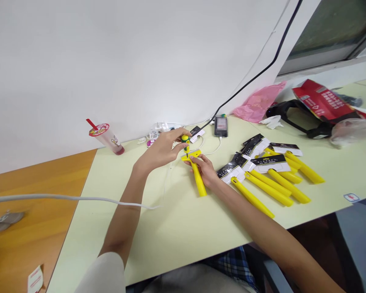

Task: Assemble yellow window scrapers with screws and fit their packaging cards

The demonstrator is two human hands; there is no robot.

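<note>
My left hand (pixel 164 150) grips a short green-and-yellow screwdriver (pixel 186 143) between thumb and fingers. The screwdriver stands upright, its shaft pointing down at the head of a yellow scraper (pixel 199 179). Whether the tip sits in a screw is too small to tell. Holding the scraper near its head is my right hand (pixel 208 171), with some of the fingers hidden beneath it. The scraper's handle points toward me over the pale table (pixel 171 240). Just right of my right hand lie several more yellow scrapers (pixel 268 185) with black-and-white cards (pixel 270 163) over their heads.
A cup with a red straw (pixel 111 140) stands at the back left. Behind my hands are a phone-like device (pixel 221 127), cables and a white plug (pixel 161 128). A pink bag (pixel 259 103), black frame (pixel 288 112) and red package (pixel 323 101) lie back right. A white cable (pixel 110 199) crosses my left forearm.
</note>
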